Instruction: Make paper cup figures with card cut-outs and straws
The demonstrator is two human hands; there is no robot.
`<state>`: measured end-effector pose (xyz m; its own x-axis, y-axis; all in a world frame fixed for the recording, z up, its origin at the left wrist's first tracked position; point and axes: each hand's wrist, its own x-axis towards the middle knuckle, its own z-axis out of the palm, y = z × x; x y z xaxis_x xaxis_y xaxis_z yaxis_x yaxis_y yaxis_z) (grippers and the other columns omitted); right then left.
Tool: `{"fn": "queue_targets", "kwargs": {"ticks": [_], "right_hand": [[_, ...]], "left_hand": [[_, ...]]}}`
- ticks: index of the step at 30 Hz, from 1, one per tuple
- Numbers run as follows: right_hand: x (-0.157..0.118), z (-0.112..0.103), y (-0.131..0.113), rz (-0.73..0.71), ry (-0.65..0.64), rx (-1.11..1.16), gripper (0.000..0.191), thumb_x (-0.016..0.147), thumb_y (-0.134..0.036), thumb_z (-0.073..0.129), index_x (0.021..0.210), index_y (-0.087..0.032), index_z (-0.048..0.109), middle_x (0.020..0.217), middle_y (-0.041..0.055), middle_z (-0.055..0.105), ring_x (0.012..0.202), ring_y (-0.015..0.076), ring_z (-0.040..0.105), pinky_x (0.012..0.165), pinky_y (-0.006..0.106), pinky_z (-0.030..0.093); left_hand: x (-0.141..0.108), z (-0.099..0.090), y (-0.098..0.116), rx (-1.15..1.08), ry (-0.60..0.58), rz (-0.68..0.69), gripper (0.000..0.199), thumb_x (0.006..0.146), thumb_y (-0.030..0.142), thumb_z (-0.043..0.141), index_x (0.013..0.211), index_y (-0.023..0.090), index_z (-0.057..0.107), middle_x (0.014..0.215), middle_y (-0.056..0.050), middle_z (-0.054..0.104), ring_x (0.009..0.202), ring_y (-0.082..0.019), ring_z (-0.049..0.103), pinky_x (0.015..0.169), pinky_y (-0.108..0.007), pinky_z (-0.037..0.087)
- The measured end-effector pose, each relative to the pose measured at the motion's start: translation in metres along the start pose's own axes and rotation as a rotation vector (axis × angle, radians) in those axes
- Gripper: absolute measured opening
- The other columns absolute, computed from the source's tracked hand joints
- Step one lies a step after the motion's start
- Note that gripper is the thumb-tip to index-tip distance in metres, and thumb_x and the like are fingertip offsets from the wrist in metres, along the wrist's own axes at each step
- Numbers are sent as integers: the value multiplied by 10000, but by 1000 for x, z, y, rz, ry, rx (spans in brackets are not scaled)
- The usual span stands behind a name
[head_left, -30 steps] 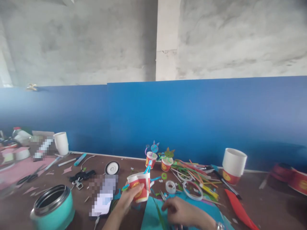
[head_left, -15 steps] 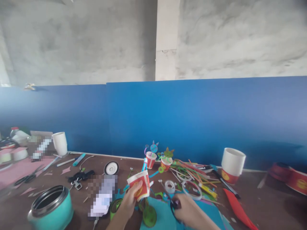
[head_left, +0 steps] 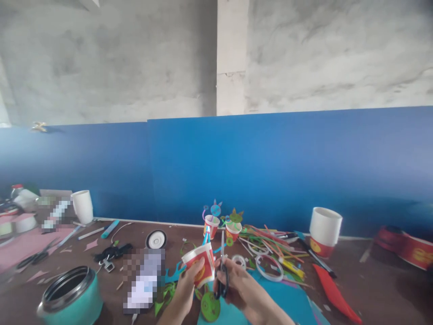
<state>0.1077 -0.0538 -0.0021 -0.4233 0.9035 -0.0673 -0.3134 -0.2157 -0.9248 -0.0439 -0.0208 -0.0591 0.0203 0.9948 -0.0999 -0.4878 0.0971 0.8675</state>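
Note:
My left hand (head_left: 184, 289) grips a red and white paper cup (head_left: 209, 259), tilted, with its thumb across the printed side. Blue and white strips stick up beyond its rim. In my right hand (head_left: 241, 286) is a pair of scissors (head_left: 222, 276) with dark handles. Their blades point upward, just right of the cup, and look closed. Below the cup lies a green round paper cutout (head_left: 210, 308), and blue paper (head_left: 277, 300) spreads under my right hand. Two decorated cups, one with a blue animal head (head_left: 216, 209) and one with a green cat-like head (head_left: 236, 216), stand behind.
A tape roll (head_left: 239, 262), a wider clear ring (head_left: 269, 267) and many coloured strips (head_left: 270, 241) lie to the right. Stacked paper cups (head_left: 325, 230) stand farther right. On the left are a teal container (head_left: 72, 300), a blurred-out phone (head_left: 145, 280) and a round lid (head_left: 156, 239).
My right hand has lifted the scissors from over the blue paper and moved left, beside the cup, with the blades now upright. My left hand still holds the cup, almost unmoved.

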Motion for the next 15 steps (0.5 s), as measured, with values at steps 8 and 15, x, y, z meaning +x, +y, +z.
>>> {"fn": "queue_targets", "kwargs": {"ticks": [8, 15], "right_hand": [[-4, 10, -5, -6, 2, -60, 492, 700, -621, 647, 914, -186, 559, 612, -19, 597, 579, 113, 547, 430, 174, 274], [-6, 11, -4, 21, 13, -79, 536, 698, -645, 631, 952, -177, 574, 605, -21, 600, 537, 94, 516, 418, 167, 281]], "left_hand": [[-1, -1, -3, -7, -59, 16, 373, 655, 413, 748, 902, 135, 728, 896, -91, 744, 981, -280, 656, 963, -379, 457], [-2, 2, -3, 8, -47, 2, 358, 651, 419, 751, 856, 128, 720, 836, -95, 743, 935, -295, 671, 949, -403, 469]]}}
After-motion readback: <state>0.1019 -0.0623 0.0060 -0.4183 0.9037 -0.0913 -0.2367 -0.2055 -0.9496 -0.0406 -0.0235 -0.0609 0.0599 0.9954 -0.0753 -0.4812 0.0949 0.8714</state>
